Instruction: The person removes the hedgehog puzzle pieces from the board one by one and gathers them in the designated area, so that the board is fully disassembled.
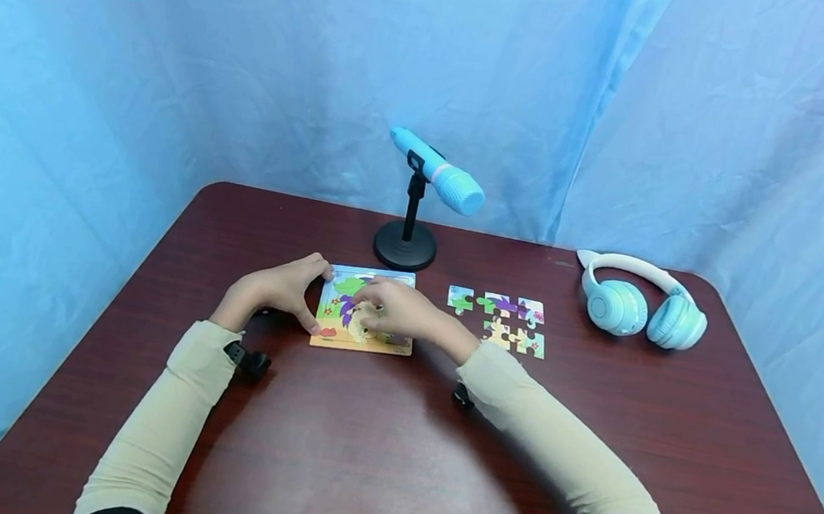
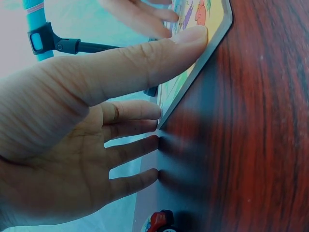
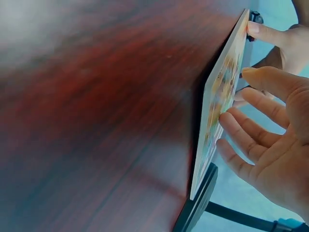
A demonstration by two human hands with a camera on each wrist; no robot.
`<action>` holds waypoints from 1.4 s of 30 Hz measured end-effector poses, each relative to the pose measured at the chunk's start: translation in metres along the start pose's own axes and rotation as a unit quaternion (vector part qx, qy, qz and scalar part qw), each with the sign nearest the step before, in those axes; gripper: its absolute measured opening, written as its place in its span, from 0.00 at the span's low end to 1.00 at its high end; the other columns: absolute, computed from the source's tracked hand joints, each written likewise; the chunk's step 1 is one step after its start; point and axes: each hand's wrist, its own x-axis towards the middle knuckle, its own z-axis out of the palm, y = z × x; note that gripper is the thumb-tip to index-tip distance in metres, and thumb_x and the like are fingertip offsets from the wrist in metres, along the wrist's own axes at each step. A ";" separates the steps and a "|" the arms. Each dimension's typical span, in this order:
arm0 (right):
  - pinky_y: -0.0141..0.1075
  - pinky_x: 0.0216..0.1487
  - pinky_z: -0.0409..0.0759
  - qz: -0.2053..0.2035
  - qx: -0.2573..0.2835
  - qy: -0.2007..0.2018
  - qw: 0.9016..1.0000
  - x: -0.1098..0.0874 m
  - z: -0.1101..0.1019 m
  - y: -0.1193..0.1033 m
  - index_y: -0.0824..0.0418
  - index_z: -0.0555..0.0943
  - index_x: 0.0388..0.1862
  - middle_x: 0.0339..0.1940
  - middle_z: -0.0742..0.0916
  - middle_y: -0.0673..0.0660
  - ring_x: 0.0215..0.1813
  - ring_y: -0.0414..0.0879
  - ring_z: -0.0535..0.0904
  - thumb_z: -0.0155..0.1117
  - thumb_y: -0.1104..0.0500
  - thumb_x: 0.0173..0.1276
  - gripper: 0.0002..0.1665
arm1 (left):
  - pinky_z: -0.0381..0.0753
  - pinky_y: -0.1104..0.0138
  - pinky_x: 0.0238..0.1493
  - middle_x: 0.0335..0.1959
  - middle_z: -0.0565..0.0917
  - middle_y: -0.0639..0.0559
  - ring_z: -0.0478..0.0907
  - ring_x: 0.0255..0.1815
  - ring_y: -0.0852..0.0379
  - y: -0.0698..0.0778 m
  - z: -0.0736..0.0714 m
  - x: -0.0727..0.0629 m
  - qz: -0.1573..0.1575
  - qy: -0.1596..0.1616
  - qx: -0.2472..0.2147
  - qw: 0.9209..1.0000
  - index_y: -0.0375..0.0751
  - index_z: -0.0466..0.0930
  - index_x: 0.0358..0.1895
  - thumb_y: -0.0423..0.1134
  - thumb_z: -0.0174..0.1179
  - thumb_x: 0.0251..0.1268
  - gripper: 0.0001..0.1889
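Observation:
A jigsaw puzzle board [image 1: 365, 347] with a colourful cartoon picture lies flat on the table. My left hand [image 1: 281, 287] is at its left side, the thumb [image 2: 145, 65] resting on the near left corner. The other left fingers reach straight toward the far left corner. Over the picture is my right hand [image 1: 401, 308], its fingers spread and lightly bent, with fingertips [image 3: 225, 118] right at the puzzle's surface and no piece showing between them. Part of the picture is hidden under this hand. Several loose puzzle pieces [image 1: 498, 333] lie right of the board.
Behind the board stands a blue microphone [image 1: 439, 172] on a black stand with a round base [image 1: 404, 245]. White and pale-blue headphones [image 1: 616, 306] lie at the back right of the brown table [image 1: 361, 453]. A small red-and-black object [image 2: 161, 221] sits near my left hand.

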 end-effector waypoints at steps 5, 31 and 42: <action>0.35 0.48 0.78 0.007 -0.010 -0.003 1.000 0.012 0.003 -0.002 0.59 0.84 0.60 0.56 0.86 0.54 0.49 0.43 0.78 0.66 0.59 0.69 0.20 | 0.70 0.48 0.68 0.60 0.69 0.37 0.67 0.61 0.43 -0.002 0.000 0.001 0.007 0.000 0.008 1.000 0.29 0.66 0.64 0.40 0.81 0.49 0.42; 0.35 0.45 0.74 0.028 0.023 0.006 0.999 0.024 0.008 -0.013 0.57 0.85 0.59 0.51 0.79 0.58 0.45 0.46 0.71 0.73 0.59 0.67 0.21 | 0.73 0.48 0.66 0.60 0.69 0.37 0.68 0.62 0.43 -0.004 0.001 0.003 0.011 -0.004 0.005 1.000 0.30 0.67 0.62 0.41 0.81 0.49 0.41; 0.34 0.43 0.74 0.032 0.029 0.010 0.999 0.023 0.006 -0.017 0.60 0.82 0.63 0.52 0.78 0.60 0.43 0.47 0.71 0.72 0.63 0.66 0.25 | 0.74 0.49 0.65 0.60 0.69 0.37 0.69 0.60 0.44 -0.003 0.000 0.002 0.008 -0.002 0.005 1.000 0.31 0.67 0.62 0.41 0.82 0.48 0.41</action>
